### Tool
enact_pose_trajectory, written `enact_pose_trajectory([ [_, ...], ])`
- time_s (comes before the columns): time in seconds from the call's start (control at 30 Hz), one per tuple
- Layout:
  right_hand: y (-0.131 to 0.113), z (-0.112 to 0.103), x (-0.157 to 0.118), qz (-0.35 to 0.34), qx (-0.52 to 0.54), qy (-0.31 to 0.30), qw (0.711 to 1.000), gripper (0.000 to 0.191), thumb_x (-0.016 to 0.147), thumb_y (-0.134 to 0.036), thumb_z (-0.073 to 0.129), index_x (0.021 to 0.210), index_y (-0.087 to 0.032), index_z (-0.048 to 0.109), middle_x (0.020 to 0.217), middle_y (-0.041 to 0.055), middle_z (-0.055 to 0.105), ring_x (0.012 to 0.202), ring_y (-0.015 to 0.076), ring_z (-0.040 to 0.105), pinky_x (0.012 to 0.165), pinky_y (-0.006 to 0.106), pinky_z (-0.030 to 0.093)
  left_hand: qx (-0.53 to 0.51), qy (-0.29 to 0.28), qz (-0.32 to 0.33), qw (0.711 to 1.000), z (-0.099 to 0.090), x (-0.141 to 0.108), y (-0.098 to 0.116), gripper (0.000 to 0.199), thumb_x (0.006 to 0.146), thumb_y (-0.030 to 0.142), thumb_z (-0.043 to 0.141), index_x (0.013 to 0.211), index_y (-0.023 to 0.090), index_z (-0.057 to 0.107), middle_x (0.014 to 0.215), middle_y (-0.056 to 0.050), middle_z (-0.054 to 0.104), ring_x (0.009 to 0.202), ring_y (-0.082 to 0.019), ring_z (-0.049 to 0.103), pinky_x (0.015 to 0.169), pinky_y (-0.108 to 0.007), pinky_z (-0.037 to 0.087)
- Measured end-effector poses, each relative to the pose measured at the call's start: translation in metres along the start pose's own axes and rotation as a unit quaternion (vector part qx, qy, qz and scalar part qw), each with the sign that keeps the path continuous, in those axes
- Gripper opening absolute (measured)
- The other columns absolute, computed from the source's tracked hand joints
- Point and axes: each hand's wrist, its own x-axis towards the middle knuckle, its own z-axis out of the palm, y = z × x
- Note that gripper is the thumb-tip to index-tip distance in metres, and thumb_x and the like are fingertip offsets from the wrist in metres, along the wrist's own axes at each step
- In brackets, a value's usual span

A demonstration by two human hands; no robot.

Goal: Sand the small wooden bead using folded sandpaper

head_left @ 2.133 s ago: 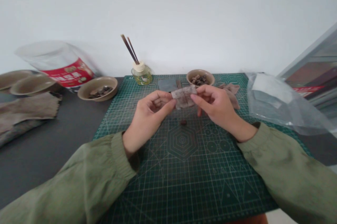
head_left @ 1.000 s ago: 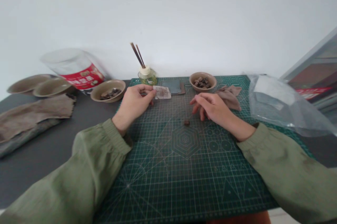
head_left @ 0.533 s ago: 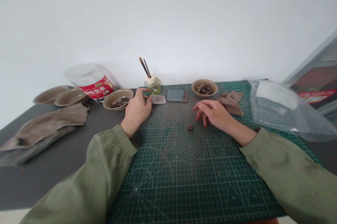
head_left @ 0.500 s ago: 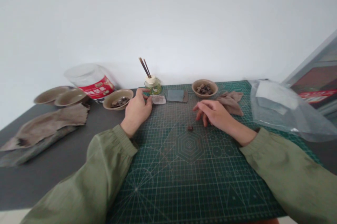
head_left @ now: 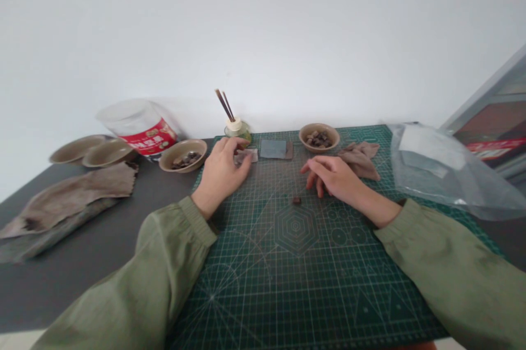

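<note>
My left hand (head_left: 224, 170) reaches over a small pale piece of cloth or paper (head_left: 253, 155), its thumb and fingers apart around the near end; whether they touch it is hidden. My right hand (head_left: 329, 176) rests over the green cutting mat (head_left: 263, 262) with fingers loosely bent and apart, nothing visible in them, just left of a crumpled brown cloth (head_left: 361, 159). Between the hands, nearer me, lies a small dark brown block (head_left: 296, 200). A grey-blue flat pad (head_left: 273, 148) sits farther back. Behind my right hand stands a bowl of brown pieces (head_left: 319, 138).
Beside my left hand is a bowl of dark pieces (head_left: 183, 156). A clear jar with a red label (head_left: 137, 125), stacked bowls (head_left: 78, 148) and a brown cloth (head_left: 74, 196) lie left. A reed diffuser (head_left: 237, 128) stands behind; a plastic bag (head_left: 447, 175) lies right.
My left hand has moved a little to the right, over the pale piece, and its thumb has shifted right. My right hand and the small block have stayed in place.
</note>
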Motion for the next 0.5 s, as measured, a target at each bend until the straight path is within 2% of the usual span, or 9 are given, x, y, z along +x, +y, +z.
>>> enact_pose_trajectory([
  [0.1,-0.001,0.000,0.000,0.001,-0.001,0.000,1.000,0.040,0.116,-0.046,0.056,0.106,-0.014,0.077,0.078,0.0066,0.082,0.045,0.0122,0.065,0.043,0.024,0.038,-0.028,-0.038,0.074,0.996,0.006,-0.001,0.003,0.035,0.108,0.038,0.063,0.135,0.020,0.077,0.134,-0.015,0.080,0.132,-0.036,0.069,0.123,-0.054,0.054],
  [0.17,-0.001,0.000,0.000,0.001,-0.002,0.001,1.000,0.039,0.116,-0.046,0.056,0.105,-0.014,0.077,0.078,0.0063,0.081,0.044,0.0119,0.064,0.042,0.024,0.037,-0.039,-0.052,0.102,0.993,0.010,-0.001,0.002,0.035,0.109,0.038,0.063,0.134,0.021,0.079,0.133,-0.015,0.081,0.131,-0.036,0.070,0.123,-0.056,0.054],
  [0.5,-0.001,0.001,0.000,0.001,-0.003,0.004,1.000,0.038,0.115,-0.044,0.055,0.104,-0.015,0.077,0.078,0.0071,0.081,0.044,0.0120,0.063,0.042,0.024,0.035,-0.064,-0.051,0.134,0.988,0.018,0.001,-0.009,0.031,0.110,0.040,0.065,0.117,0.021,0.088,0.132,-0.015,0.086,0.129,-0.036,0.075,0.122,-0.061,0.056],
])
